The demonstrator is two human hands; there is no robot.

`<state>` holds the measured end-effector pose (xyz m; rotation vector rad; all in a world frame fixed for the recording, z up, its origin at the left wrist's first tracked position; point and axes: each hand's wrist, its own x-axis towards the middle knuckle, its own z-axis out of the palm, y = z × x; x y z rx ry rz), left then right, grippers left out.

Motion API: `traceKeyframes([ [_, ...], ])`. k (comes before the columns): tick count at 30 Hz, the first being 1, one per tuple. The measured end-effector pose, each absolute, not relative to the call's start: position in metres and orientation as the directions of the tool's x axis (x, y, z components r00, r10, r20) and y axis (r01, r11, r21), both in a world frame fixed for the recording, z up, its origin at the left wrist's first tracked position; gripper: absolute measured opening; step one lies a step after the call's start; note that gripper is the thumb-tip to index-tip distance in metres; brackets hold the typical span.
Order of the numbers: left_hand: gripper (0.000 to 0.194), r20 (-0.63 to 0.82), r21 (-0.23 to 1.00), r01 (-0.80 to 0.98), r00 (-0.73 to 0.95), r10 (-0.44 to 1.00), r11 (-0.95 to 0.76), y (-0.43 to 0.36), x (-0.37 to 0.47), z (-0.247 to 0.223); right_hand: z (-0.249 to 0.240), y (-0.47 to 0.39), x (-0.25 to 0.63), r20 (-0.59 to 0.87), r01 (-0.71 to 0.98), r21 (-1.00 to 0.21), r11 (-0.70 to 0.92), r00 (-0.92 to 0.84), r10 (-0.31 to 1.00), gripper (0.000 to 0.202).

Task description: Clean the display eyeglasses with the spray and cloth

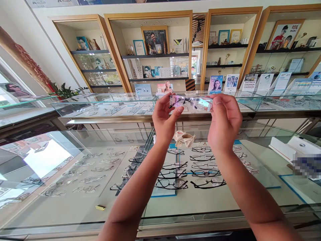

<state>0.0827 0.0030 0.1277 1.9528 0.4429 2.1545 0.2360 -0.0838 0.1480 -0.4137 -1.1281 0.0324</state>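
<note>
A pair of eyeglasses [192, 102] with a dark upper rim and shiny, reflecting lenses is held up level above the glass counter. My left hand [165, 117] grips its left end between thumb and fingers. At the right end, my right hand [224, 120] pinches the frame near the hinge. Below and beyond the hands lies a crumpled beige cloth [184, 139]. Several dark-framed glasses [172, 183] rest in rows beneath my forearms.
The glass counter [120, 214] holds more frames on the left, with a small gold object [100, 207] nearby. A white device [298, 147] stands at right. Behind are a long display case [112, 115] and wall shelves [155, 55].
</note>
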Motion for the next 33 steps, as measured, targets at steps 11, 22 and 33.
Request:
traceKeyframes([
  [11,0.068,0.91,0.404,0.03,-0.121,0.398,-0.914,-0.005,0.082,0.131,0.148,-0.078,0.243,0.829,0.089,-0.439,0.894,0.423,0.365,0.026],
  [22,0.07,0.921,0.38,0.065,-0.12,0.371,-0.923,-0.004,0.072,0.134,0.152,-0.078,0.245,0.765,0.014,-0.509,0.861,0.465,0.445,0.021],
  [33,0.069,0.951,0.306,-0.073,-0.031,0.309,-0.949,-0.001,0.052,0.148,0.161,-0.084,0.257,0.644,-0.063,-0.735,0.675,0.245,0.725,0.006],
])
